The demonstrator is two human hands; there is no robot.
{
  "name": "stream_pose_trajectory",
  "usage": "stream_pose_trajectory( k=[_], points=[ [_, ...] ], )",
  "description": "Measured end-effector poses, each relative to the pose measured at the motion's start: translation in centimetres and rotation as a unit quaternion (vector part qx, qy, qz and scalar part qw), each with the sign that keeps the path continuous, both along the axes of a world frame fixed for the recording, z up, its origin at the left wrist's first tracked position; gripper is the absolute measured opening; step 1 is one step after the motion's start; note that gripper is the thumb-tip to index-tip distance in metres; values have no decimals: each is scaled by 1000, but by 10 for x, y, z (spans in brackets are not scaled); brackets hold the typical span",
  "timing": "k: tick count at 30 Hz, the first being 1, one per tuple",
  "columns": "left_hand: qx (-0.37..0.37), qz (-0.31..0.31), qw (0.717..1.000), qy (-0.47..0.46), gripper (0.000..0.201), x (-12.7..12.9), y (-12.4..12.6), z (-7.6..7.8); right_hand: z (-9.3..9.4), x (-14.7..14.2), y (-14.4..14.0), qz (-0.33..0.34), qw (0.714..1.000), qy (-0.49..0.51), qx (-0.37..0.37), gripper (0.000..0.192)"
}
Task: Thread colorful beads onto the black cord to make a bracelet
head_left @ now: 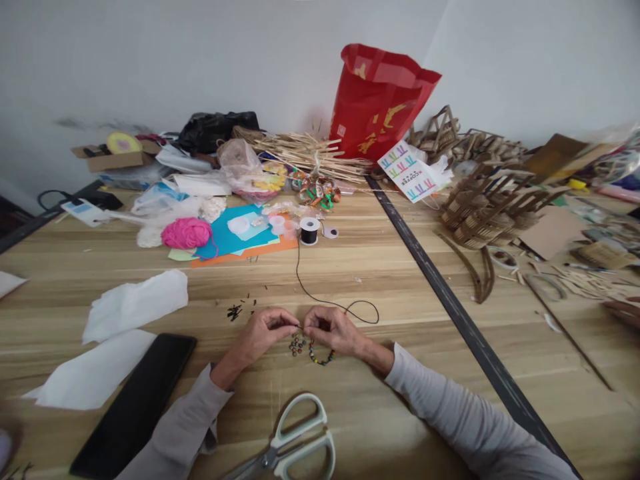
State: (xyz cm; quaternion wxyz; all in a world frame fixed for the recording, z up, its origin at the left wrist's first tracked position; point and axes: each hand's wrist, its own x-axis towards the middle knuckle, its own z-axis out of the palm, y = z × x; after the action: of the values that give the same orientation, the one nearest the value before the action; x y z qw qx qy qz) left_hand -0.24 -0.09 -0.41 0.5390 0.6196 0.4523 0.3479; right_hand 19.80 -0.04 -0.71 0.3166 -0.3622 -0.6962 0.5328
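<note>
My left hand and my right hand meet fingertip to fingertip low over the wooden table. Between them runs a black cord, pinched by both hands. A strand of small coloured beads hangs from the cord and curls on the table just under my right hand. A few loose beads lie beside it, below my left fingers. The cord leads back to a black spool further up the table. Both sleeves are grey.
Scissors with pale handles lie near the front edge. A black phone and white paper sheets are at left. Pink yarn, coloured paper, a red bag and wooden craft pieces crowd the back and right.
</note>
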Motion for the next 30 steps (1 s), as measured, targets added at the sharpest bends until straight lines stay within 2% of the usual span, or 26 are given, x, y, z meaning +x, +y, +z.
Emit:
stream_pose_trajectory(
  k=[14,22,30],
  points=[
    [27,-16,998,60,11,3,-2,8,0,-2,1,-1,1000,1,1,15],
    [-18,-6,1000,13,12,6,-3,5,1,-1,1,16,997,50,-51,36],
    [14,-24,998,50,15,7,-3,12,5,0,0,30,998,54,-12,31]
  ],
)
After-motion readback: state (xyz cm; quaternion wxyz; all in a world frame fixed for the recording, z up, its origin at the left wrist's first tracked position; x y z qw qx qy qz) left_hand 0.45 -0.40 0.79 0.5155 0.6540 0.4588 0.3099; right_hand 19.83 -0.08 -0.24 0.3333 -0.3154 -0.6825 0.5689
